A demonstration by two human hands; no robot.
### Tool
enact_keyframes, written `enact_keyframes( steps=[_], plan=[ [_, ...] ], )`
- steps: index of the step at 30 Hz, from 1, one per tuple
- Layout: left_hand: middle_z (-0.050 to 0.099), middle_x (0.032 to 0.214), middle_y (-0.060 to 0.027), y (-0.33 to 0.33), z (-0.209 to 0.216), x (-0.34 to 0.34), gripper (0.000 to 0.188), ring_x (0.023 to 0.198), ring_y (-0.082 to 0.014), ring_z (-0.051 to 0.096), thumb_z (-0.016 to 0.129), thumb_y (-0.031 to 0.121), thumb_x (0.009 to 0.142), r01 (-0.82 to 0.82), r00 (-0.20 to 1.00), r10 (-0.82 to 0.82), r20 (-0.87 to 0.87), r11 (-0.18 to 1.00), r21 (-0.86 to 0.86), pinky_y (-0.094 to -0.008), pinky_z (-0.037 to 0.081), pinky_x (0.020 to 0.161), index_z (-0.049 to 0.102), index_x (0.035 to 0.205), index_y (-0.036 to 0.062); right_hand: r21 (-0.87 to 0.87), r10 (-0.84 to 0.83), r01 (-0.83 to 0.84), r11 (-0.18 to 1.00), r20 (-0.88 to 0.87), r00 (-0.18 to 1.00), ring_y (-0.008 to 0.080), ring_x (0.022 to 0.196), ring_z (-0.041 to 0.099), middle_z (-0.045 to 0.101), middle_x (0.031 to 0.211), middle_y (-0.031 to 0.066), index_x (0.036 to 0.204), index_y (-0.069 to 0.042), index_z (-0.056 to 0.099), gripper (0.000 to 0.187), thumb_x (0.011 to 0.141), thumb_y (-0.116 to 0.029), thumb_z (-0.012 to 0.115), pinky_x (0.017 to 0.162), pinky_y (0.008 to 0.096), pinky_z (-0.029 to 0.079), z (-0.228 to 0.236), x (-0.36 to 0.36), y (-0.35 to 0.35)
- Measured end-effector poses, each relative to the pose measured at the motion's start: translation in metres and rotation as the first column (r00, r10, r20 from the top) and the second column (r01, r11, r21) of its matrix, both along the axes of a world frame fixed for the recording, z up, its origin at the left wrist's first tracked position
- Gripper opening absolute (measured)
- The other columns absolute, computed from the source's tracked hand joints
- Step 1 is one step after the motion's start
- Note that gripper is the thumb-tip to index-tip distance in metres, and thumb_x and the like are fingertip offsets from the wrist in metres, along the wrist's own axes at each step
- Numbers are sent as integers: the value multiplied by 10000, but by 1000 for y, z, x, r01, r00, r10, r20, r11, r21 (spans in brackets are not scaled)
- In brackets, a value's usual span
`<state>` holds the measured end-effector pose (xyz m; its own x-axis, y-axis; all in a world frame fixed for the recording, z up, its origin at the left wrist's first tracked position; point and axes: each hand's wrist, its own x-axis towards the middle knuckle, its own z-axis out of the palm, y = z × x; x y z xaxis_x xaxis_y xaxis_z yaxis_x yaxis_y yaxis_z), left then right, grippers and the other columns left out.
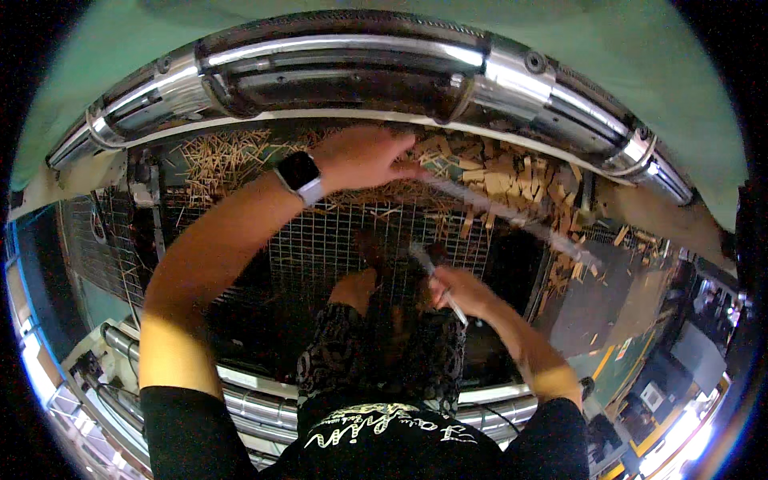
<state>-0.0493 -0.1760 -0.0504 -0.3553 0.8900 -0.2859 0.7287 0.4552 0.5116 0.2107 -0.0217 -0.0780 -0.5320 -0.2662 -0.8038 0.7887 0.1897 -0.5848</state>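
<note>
At the far side of the grating, my left hand (364, 158) has its fingertips closed at the end of a long, pale, translucent strip (512, 214). The strip slants down to the right across wood scraps and is smeared by motion. My right hand (460, 290) is wrapped around a slim silver-grey tool (458, 310) in front of my right leg. The tool's upper end is blurred, so its exact kind cannot be made out. A watch with a pale band (302, 178) sits on my left wrist.
A long shiny metal roller (344, 56) spans the far side, with green material (400, 12) beyond. Thin wooden sticks (220, 164) and flat wood pieces (512, 176) lie in heaps below it. My feet stand on a dark metal grating (312, 252). More rollers (260, 400) run behind me.
</note>
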Motion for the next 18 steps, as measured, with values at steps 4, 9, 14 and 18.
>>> enact_keyframes(
  steps=[4,9,14,18],
  plan=[
    [491,543,-122,-14,-77,13,494,524,-283,524,386,535,839,47,998,-50,-36,995,-93,-419,428,472,510,910,62,153,589,-569,808,-228,775,205,645,585,602,737,37,900,-150,548,179,829,-279,447,542,352,454,-63,32,-24],
    [512,546,-73,-32,-149,3,528,476,-205,495,373,481,874,-156,985,151,-80,986,-65,-359,427,432,469,1076,3,268,677,-633,726,-121,726,290,697,524,539,775,128,927,-33,471,119,822,-87,455,603,368,390,-39,-29,-15],
    [444,1148,-238,-26,-177,-9,434,714,-325,606,513,250,811,-285,944,262,-201,954,-93,-403,510,550,365,1125,-9,542,560,-349,764,-289,777,318,722,535,549,785,147,1065,-1,434,243,837,-85,444,635,430,395,-92,-70,26],
    [402,1204,-238,-24,-220,-25,442,738,-317,605,539,175,782,-313,906,273,-323,947,-78,-374,515,554,361,1149,4,770,637,-212,602,-303,709,349,695,534,542,776,193,1122,-11,420,320,809,-56,466,608,445,402,-114,-140,32]
  ],
)
